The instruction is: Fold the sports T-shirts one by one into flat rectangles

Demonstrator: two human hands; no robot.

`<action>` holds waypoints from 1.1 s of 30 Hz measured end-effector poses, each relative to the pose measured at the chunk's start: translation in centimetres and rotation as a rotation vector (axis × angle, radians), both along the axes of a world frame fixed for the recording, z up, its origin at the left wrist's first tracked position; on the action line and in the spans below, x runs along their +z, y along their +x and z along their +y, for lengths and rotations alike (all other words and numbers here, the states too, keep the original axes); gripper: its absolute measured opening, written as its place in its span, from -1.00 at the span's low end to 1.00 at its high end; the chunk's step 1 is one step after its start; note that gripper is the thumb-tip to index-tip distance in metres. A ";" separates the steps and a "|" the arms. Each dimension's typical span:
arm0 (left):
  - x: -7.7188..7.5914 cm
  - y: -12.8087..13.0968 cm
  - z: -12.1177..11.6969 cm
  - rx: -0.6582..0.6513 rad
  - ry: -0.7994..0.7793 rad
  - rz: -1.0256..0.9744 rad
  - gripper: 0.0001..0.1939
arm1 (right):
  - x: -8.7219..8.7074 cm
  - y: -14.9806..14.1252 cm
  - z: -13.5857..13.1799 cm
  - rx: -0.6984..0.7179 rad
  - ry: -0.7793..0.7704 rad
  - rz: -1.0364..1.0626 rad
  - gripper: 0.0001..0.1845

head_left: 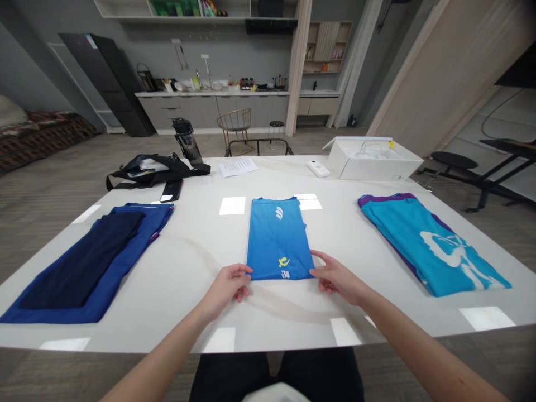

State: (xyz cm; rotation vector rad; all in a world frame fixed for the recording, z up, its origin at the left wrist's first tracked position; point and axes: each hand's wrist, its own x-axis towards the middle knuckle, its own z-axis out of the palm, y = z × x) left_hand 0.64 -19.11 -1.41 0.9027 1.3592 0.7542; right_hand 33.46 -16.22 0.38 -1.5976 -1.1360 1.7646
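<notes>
A folded blue T-shirt point(276, 240) lies flat in the middle of the white table, with a white mark near its far end and a yellow and white print near its close edge. The fingers of my left hand point(230, 283) are closed at its near left corner. At the near right corner my right hand point(337, 277) has its thumb on the cloth and its index finger along the side edge, the other fingers curled. To the left lies a stack of folded dark blue clothes point(90, 259). A turquoise shirt point(422, 240) with a white print rests on purple cloth at the right.
Along the far part of the table point(196, 329) are a black bag point(157, 167), a dark bottle point(188, 142), a phone point(171, 191), a paper sheet point(238, 167), a white device point(318, 168) and an open white box point(372, 162). Behind stands a chair point(235, 121).
</notes>
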 end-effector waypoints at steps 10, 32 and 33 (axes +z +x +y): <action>0.6 -0.4 -6.5 -0.009 -0.065 0.104 -0.41 | -0.7 0.6 -6.8 -0.098 -0.007 0.064 -0.15; -1.8 6.0 15.2 -0.043 0.730 1.054 -0.41 | -3.4 -5.7 15.4 -0.168 0.621 -0.883 -0.41; -1.5 5.5 16.0 0.034 0.673 1.077 -0.41 | -3.3 -5.4 16.4 -0.201 0.564 -0.851 -0.42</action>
